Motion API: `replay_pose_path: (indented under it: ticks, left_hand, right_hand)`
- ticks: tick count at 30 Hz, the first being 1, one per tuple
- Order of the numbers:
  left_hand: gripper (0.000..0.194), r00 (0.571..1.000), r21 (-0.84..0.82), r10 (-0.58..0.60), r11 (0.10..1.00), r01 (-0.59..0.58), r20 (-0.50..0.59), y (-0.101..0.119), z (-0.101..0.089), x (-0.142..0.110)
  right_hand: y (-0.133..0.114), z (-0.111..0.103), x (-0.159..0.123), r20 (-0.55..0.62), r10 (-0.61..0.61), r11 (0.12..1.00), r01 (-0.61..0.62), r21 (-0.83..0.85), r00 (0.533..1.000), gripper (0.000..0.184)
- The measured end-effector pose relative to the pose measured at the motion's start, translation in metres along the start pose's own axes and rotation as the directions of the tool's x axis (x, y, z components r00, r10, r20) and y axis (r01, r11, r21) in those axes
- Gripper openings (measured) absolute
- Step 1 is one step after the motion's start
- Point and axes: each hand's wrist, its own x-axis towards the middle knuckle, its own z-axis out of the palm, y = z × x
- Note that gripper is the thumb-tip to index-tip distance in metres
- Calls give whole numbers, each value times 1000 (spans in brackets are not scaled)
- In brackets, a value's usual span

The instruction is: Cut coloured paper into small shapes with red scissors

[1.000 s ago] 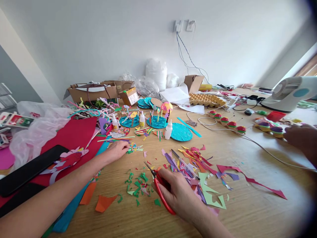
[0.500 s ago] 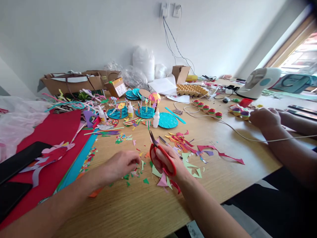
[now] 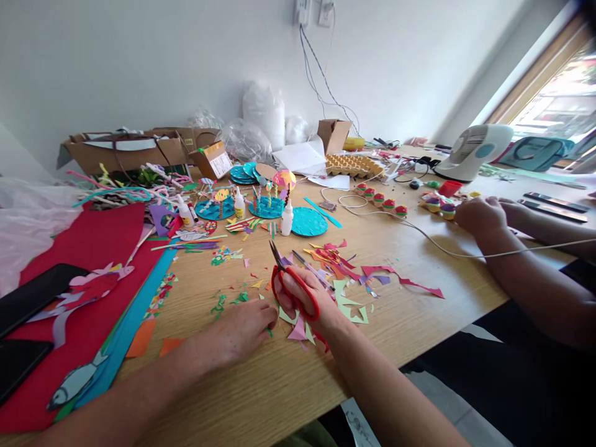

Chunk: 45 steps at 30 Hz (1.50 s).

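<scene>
My right hand [image 3: 305,298] is closed round the red handles of a pair of scissors [image 3: 288,279], whose blades point up and away over the wooden table [image 3: 261,385]. Coloured paper scraps [image 3: 347,273] lie around and under that hand. My left hand [image 3: 242,329] rests on the table just left of it, fingers curled down onto small green scraps [image 3: 228,301]; what the fingertips pinch, if anything, is hidden.
Red and blue paper sheets [image 3: 93,279] and a black phone [image 3: 32,298] lie at the left. Glue bottles [image 3: 287,220], teal discs [image 3: 310,221] and cardboard boxes [image 3: 139,146] stand farther back. Another person's hands [image 3: 482,214] work at the right near a white cable [image 3: 465,254] and a fan [image 3: 475,149].
My left hand came back from the far scraps to the table beside the scissors. My right hand lifted the scissors off the table, blades now pointing up. The view swung right.
</scene>
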Motion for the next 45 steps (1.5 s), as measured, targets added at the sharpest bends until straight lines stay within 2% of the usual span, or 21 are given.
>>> replay_pose_path:
  ticks: [15, 21, 26, 30, 34, 37, 45]
  left_hand:
    - [22, 998, 115, -58, 991, 61, -31, 10, -3, -3]
    - [19, 998, 10, -54, 998, 54, -39, 12, -7, -3]
    - [18, 988, -192, -103, 978, 80, -115, 8, -4, -1]
    - [12, 955, -439, -198, 895, 85, -219, 1, -16, -1]
    - [10, 867, -746, -352, 665, -33, -352, -6, -28, -2]
    - [13, 823, -832, -422, 546, -104, -380, -9, -28, -1]
    - [12, 855, -855, -407, 514, -77, -321, -7, -19, 4]
  right_hand:
    - [1, 1, 1, -21, 17, 1000, -17, -8, 1000, 39]
    - [2, 0, 0, -14, 26, 1000, -26, -7, 1000, 38]
    - [1, 0, -1, -24, 11, 1000, -12, -23, 1000, 37]
    - [-1, 3, -1, -89, -36, 998, 32, -49, 995, 33]
    - [2, 5, 2, -175, -68, 988, 41, -149, 982, 26]
    - [8, 5, 6, -152, -73, 971, 36, -235, 986, 24]
    - [14, 8, 9, -158, -114, 946, 59, -318, 981, 23]
